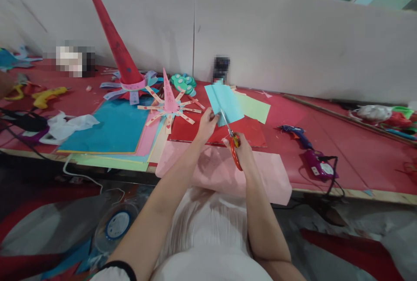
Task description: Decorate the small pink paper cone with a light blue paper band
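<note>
My left hand (pixel 208 124) pinches the lower left edge of a light blue paper sheet (pixel 230 104), which is held up above the table. In my right hand (pixel 243 144) is a pair of scissors (pixel 235 153) with orange-red handles. Their blades overlap the lower part of the blue sheet, pointing up and left. Beneath both hands lie a red sheet (pixel 254 135) and a pink sheet (pixel 267 170) that hangs over the table's front edge. Behind the blue paper, a light green sheet (pixel 257 108) shows on the right.
Left of my hands stand a tall red paper cone (pixel 112 38) and a smaller pink cone (pixel 168 96) with strips. Stacked coloured sheets (pixel 107 127) lie nearby. A blue glue gun (pixel 296 134) and purple power strip (pixel 319 166) are on the right, a yellow glue gun (pixel 48 97) far left.
</note>
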`<act>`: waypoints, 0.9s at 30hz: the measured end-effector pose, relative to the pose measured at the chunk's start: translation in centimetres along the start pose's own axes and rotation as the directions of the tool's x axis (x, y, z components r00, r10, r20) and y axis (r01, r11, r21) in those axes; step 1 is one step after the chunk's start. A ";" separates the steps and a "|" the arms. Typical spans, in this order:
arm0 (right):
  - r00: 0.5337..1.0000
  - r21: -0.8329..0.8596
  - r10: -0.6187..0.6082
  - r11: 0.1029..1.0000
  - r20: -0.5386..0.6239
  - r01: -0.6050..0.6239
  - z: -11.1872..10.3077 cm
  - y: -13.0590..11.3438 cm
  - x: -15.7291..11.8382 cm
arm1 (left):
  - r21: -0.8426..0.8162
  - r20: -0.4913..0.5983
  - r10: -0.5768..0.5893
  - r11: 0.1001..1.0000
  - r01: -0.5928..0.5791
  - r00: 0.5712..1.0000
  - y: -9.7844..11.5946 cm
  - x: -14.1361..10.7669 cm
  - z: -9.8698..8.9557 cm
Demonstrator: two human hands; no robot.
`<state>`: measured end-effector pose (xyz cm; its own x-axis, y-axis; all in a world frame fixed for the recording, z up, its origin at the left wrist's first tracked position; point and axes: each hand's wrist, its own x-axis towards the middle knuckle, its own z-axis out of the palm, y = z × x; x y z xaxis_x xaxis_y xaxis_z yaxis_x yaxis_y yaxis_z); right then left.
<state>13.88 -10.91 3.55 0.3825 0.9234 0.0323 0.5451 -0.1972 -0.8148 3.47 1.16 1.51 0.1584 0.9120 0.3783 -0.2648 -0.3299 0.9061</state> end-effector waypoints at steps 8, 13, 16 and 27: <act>0.999 -0.024 -0.025 0.999 -0.035 0.024 -0.1 0.4 0.1 | -0.042 0.022 -0.002 0.999 0.003 1.000 -0.3 0.1 0.0; 1.000 -0.024 -0.003 1.000 -0.025 0.002 -0.1 0.3 -0.1 | -0.045 0.026 -0.003 0.999 0.004 1.000 -0.5 0.2 0.0; 0.999 -0.030 -0.011 0.999 -0.038 0.010 0.0 0.4 -0.1 | -0.049 0.021 0.002 0.999 -0.001 1.000 -0.4 0.1 0.0; 0.999 -0.028 -0.015 1.000 -0.051 0.013 0.2 0.6 -0.3 | -0.064 0.024 -0.046 0.997 0.047 0.999 0.0 0.0 0.2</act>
<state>13.90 -11.23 2.92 0.4121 0.9081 0.0740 0.5708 -0.1940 -0.7978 3.63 1.08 1.58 0.1931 0.9200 0.3410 -0.3178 -0.2702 0.9089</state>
